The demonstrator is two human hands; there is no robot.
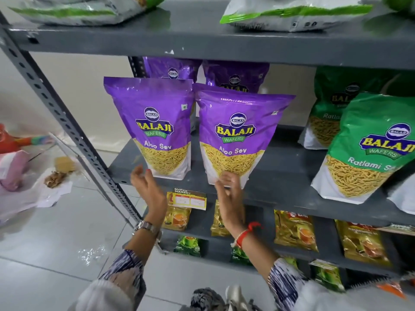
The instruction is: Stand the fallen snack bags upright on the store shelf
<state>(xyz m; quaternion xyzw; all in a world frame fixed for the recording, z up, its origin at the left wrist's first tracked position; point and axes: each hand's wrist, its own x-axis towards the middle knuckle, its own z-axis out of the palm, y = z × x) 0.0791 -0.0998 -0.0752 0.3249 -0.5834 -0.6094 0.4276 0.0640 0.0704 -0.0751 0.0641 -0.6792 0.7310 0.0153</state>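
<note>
Two purple Aloo Sev bags stand upright side by side at the front of the grey middle shelf [280,189]: the left purple bag [155,122] and the right purple bag [238,131]. Two more purple bags [238,75] stand behind them. My left hand [147,187] hovers open just below the left bag, touching nothing. Fingers apart, my right hand [229,194] has its fingertips at the bottom edge of the right bag. At the right stand green Ratlami Sev bags [370,144], upright and slightly tilted.
White and green bags [292,14] lie flat on the top shelf. Gold tea packets [294,232] and green packets fill the lower shelves. A price tag [189,198] hangs on the shelf edge. A perforated grey upright [67,122] runs at the left; litter lies on the tiled floor [54,176].
</note>
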